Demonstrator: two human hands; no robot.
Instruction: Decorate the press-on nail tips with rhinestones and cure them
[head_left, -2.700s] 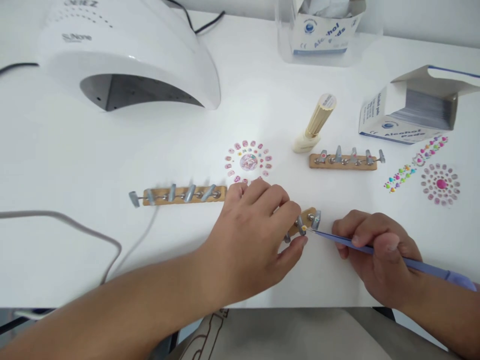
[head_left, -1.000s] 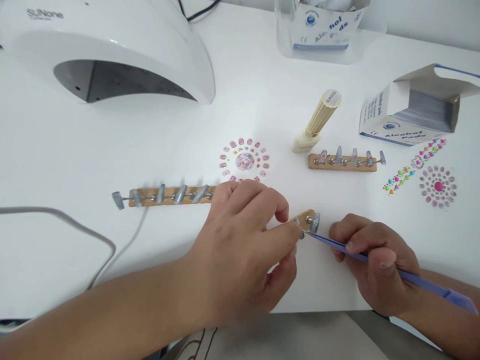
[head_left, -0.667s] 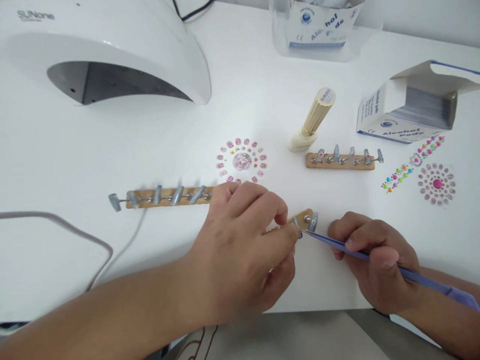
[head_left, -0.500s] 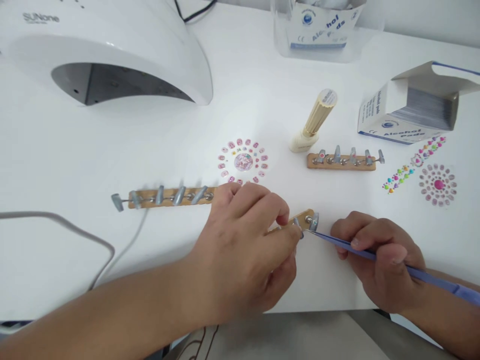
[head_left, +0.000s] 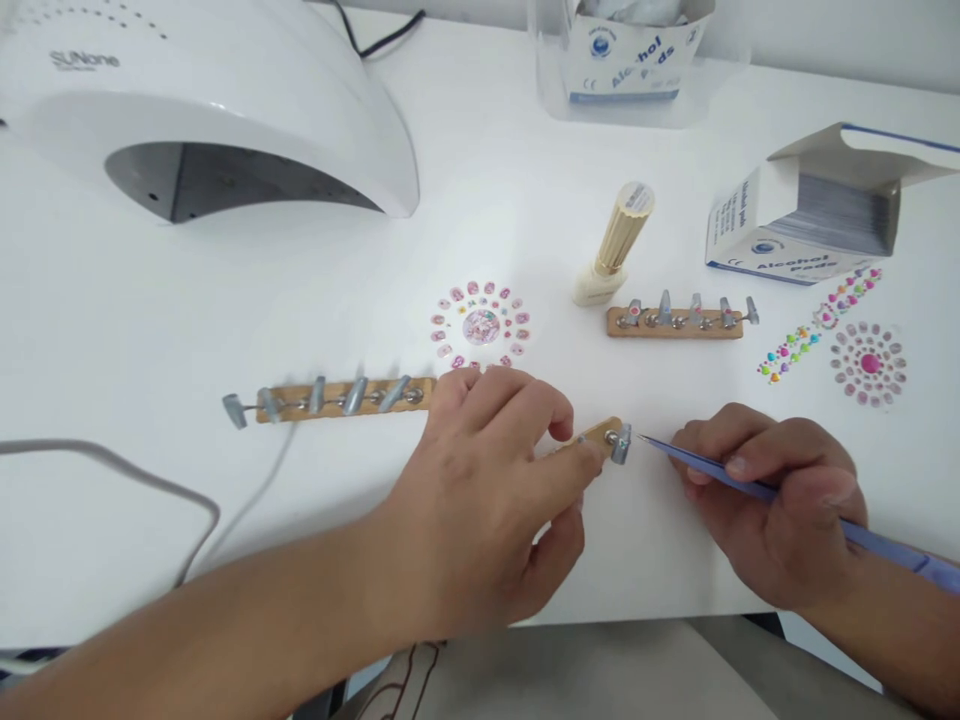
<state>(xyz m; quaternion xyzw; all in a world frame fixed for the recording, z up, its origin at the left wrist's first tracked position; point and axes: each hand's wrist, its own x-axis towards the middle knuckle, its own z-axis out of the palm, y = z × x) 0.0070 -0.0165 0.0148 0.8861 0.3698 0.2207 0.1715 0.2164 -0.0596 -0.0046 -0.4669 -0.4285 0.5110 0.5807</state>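
Observation:
My left hand is closed over a small wooden nail display stand, its index fingertip pressed down near a nail tip. Most of this stand lies hidden under the fingers. At its uncovered end a silvery grey false nail stands on a metal peg. My right hand grips a pair of blue tweezers like a pen. The tweezers' point is just right of that grey nail, apart from it. Left of my left hand lies another wooden stand with several plain grey nails.
A third stand bears nails with small decorations, beside a cream polish bottle. Sticker sheets lie behind my left hand and at the right. Alcohol pad boxes and a white nail lamp stand farther back.
The tweezers' tip has moved right and up, away from the nail by my left index finger. That fingertip now covers the nail. The view has shifted slightly.

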